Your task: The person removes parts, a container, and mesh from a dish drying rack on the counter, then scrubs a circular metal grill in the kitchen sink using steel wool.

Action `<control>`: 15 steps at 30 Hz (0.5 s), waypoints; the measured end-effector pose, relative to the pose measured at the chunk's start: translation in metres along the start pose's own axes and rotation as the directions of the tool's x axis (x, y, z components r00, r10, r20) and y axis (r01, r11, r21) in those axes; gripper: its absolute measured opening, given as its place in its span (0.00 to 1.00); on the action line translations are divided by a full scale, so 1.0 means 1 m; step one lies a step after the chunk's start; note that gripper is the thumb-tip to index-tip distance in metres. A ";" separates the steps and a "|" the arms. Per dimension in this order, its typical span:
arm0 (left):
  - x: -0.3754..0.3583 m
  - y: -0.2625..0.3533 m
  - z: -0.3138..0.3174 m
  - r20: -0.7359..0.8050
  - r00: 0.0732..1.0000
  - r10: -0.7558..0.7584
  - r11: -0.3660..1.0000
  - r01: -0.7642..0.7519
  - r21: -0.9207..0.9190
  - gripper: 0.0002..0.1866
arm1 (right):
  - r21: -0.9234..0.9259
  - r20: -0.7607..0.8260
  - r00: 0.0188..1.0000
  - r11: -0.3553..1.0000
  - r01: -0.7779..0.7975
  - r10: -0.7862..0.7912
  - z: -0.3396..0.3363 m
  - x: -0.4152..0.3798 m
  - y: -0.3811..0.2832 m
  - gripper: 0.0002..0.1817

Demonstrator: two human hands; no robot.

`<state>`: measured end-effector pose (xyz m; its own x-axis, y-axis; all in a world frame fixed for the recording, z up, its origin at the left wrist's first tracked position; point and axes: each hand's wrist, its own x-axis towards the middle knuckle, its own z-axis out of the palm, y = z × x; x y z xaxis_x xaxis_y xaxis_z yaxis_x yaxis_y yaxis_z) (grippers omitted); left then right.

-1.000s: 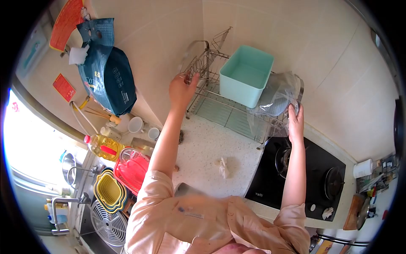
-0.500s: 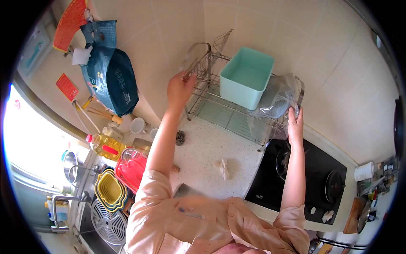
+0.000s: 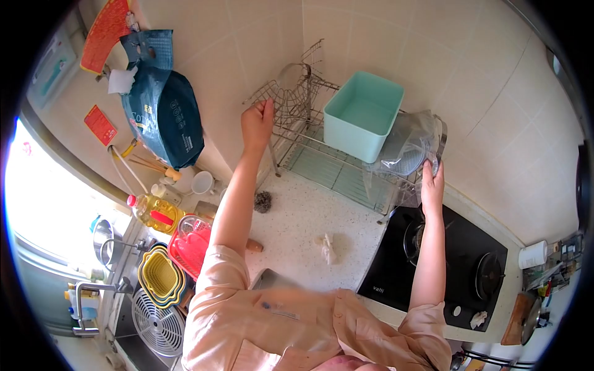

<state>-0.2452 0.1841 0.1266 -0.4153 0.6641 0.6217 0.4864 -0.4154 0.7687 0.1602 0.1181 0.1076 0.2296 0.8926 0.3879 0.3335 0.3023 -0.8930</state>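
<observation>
My left hand [image 3: 257, 123] is closed on the edge of a wire basket [image 3: 289, 99], which tilts out from the left end of a metal rack [image 3: 328, 176]. At the rack's right end, my right hand [image 3: 432, 179] grips the metal frame beside a clear plastic bag [image 3: 408, 148]. A mint green bin [image 3: 356, 133] stands upright on the rack's upper level, between my hands. Part of the bag hangs below that level.
A black gas stove [image 3: 445, 266] lies right of the speckled counter [image 3: 297, 216]. On the counter are a steel scrubber [image 3: 262, 201] and a crumpled tissue [image 3: 328, 248]. Left are an oil bottle [image 3: 154, 213], a red basket [image 3: 190, 250] and a hanging blue bag [image 3: 162, 117].
My left hand has moved left and slightly up, and the wire basket has swung out leftward with it. My right hand stays at the rack's right end.
</observation>
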 end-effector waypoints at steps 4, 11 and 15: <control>-0.003 0.002 -0.009 0.085 0.990 -0.110 0.993 0.105 0.063 0.17 | 0.003 0.004 1.000 1.000 0.012 -0.012 0.000 -0.001 -0.001 0.25; -0.010 0.000 -0.013 0.093 0.978 -0.187 0.982 0.184 0.047 0.19 | -0.016 0.001 1.000 1.000 0.008 -0.008 0.000 -0.001 -0.002 0.25; -0.025 0.027 -0.030 -0.050 0.977 -0.209 0.964 0.214 0.156 0.17 | -0.003 0.006 1.000 1.000 0.014 -0.014 0.001 -0.002 -0.002 0.24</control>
<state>-0.2451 0.1373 0.1360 -0.5457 0.7043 0.4541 0.4999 -0.1613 0.8509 0.1578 0.1161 0.1085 0.2193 0.8902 0.3994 0.3391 0.3143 -0.8867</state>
